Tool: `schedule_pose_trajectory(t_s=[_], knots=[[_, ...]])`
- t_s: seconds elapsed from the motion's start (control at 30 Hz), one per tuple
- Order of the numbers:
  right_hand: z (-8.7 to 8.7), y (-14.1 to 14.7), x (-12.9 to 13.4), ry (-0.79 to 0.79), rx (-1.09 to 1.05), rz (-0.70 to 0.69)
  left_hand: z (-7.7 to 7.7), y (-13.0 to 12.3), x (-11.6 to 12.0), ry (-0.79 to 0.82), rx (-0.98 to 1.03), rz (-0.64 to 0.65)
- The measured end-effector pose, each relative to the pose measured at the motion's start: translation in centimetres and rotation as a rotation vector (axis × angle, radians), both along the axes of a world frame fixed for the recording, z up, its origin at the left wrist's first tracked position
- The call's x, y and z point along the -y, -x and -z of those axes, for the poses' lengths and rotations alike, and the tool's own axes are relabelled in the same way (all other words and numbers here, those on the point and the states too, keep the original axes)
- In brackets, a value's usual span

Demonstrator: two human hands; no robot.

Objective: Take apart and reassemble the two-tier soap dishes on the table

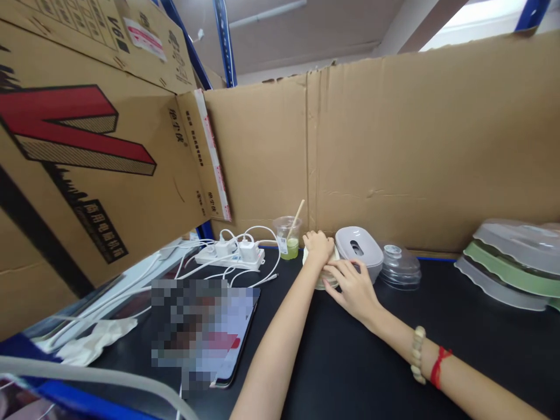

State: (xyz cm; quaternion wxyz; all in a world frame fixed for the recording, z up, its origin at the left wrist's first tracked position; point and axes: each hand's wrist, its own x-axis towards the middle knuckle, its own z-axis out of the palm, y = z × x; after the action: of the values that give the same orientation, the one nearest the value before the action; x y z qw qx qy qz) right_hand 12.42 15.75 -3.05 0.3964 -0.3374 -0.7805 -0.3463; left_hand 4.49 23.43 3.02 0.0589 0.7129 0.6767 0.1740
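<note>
Black tabletop (341,367), pale stack (328,282), tablet (231,350), cup (289,248)

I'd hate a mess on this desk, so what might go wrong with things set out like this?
The left hand is close to the cup of green liquid; a sideways knock might tip it. The plugged-in power strip is near that cup, so a spill could reach it. The right hand, at the pale round container, might also bump the grey box.
</note>
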Motion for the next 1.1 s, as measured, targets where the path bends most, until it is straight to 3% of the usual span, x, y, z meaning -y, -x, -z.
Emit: schedule_pose_trajectory(t_s=[0.73, 1.0, 1.1], knots=[[0.9, -0.3, -0.8, 0.076, 0.105, 0.043, -0.4, -0.2, 0.0, 0.044, 0.07, -0.012], [0.9, -0.2, -0.6, 0.157, 0.109, 0.041, -2.1, -1.2, 1.5, -0.109, 0.152, 0.047], [0.9, -0.2, -0.4, 0.16, 0.121, -0.009, -2.7, -2.4, 2.2, -0.241, 0.314, 0.029]])
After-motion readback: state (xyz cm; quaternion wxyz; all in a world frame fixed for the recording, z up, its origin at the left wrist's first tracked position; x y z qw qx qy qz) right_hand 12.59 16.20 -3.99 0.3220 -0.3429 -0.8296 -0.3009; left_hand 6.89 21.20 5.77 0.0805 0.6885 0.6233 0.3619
